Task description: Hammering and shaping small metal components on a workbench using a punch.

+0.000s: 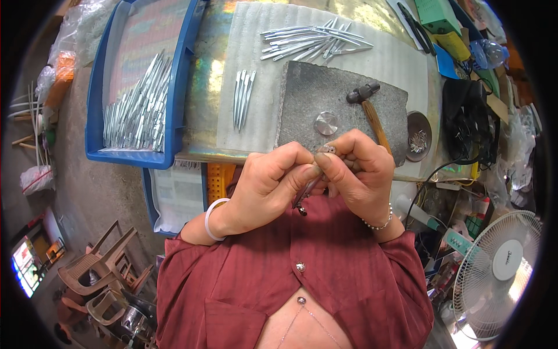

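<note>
Close to my chest, just off the table's near edge, my left hand (264,186) pinches a slim pointed metal piece (312,185) between thumb and fingers. My right hand (363,171) is closed on the same piece's upper end, thumb and forefinger pressed at a small silver part there. Fingers hide much of the piece. Beyond my hands lies a grey stone slab (302,96), with a round metal disc (326,123) and a wooden-handled hammer (372,113) on top. A dark bowl (416,125) of tiny metal parts, probably pins, sits at the slab's right.
Loose metal pieces (314,41) lie beyond the slab; a few more (243,99) are on the foam sheet (224,125). A blue tray (179,87) at left holds many. Black tongs-like tool (414,26), black bag (465,116), fan (500,262) and cable stand right; chairs (96,267) lower left.
</note>
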Available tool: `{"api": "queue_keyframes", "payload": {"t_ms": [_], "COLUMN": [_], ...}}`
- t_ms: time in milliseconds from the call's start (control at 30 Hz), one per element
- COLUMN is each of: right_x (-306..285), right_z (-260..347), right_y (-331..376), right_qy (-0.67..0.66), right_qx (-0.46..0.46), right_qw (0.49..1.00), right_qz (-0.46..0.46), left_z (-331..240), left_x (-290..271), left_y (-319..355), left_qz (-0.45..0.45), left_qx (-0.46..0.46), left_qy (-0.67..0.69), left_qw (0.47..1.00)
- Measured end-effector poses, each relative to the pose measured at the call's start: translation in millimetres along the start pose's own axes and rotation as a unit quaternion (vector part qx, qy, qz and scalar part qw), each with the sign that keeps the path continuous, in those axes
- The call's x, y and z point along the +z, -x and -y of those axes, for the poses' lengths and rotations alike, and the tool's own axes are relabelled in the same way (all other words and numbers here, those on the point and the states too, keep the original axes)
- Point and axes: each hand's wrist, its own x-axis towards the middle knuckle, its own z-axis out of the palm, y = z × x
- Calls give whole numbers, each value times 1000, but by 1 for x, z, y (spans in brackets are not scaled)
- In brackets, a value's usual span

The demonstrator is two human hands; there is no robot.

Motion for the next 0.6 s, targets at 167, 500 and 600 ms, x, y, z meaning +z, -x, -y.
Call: {"api": "queue_keyframes", "payload": {"t_ms": [167, 500, 600], "right_x": [-1, -2, -5], "right_z": [-2, -1, -4], "right_y": [0, -2, -3], "right_qy": [33, 15, 41], "right_qx": [-18, -3, -22], "right_qw": [999, 1000, 999], "right_qz": [3, 9, 27], "left_z": [0, 9, 9], "left_x": [0, 3, 1], "left_y": [0, 2, 0], "left_qz": [-3, -7, -13], "left_qx": [20, -3, 25], "left_qy": [-4, 63, 34], "left_qw": [1000, 998, 999]}}
